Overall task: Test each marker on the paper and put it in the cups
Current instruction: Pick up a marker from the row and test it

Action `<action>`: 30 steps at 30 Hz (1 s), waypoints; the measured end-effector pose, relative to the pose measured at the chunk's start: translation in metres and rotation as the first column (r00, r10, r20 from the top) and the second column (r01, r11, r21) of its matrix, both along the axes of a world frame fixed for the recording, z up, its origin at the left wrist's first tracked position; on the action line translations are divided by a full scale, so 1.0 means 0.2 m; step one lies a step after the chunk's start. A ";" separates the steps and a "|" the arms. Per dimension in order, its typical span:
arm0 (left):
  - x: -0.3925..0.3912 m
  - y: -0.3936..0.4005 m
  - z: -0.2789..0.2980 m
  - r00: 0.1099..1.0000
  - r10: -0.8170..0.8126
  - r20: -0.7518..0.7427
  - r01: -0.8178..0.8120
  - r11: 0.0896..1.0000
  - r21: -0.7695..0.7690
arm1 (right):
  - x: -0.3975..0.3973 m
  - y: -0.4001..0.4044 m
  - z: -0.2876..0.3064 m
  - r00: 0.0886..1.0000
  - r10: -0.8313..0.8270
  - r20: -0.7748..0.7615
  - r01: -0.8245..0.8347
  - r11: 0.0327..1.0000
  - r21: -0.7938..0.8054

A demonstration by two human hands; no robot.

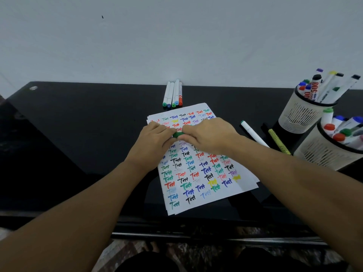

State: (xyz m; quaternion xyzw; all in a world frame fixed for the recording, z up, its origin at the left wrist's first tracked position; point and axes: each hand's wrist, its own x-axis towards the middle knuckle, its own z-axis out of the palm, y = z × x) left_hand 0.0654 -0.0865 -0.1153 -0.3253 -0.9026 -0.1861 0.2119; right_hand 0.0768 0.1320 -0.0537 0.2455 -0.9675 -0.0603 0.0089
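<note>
Both hands meet over the upper part of the paper (pixel 198 173), a white sheet covered in rows of coloured "Test" marks. My left hand (pixel 155 136) and my right hand (pixel 208 135) both grip a green marker (pixel 177 134); only a short green piece shows between the fingers. Whether the cap is on or off is hidden. Several white markers (pixel 172 94) lie in a row beyond the paper. Two mesh cups (pixel 302 116) (pixel 326 154) full of markers stand at the right.
A white marker with a green tip (pixel 253 133) and a yellow-green marker (pixel 279 141) lie between the paper and the cups. The black table (pixel 78 122) ends at a pale wall behind; its front edge runs below the paper.
</note>
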 end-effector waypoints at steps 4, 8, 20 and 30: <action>0.00 0.00 0.00 0.999 0.026 0.044 -0.026 0.999 -0.020 | 0.00 0.02 0.00 0.999 -0.011 -0.039 0.011 1.000 0.000; -0.01 0.00 0.00 0.990 0.109 0.087 -0.109 0.994 -0.013 | 0.04 0.09 -0.03 0.982 -0.111 0.151 0.163 0.903 -0.397; 0.02 0.02 0.06 0.910 0.122 0.395 -0.137 0.991 0.009 | 0.29 0.33 -0.13 0.876 -0.150 0.458 0.470 0.055 -0.881; 0.24 0.08 0.05 0.853 0.208 0.478 -0.099 0.965 -0.242 | 0.55 0.37 -0.13 0.900 -0.297 0.319 0.358 0.086 -0.930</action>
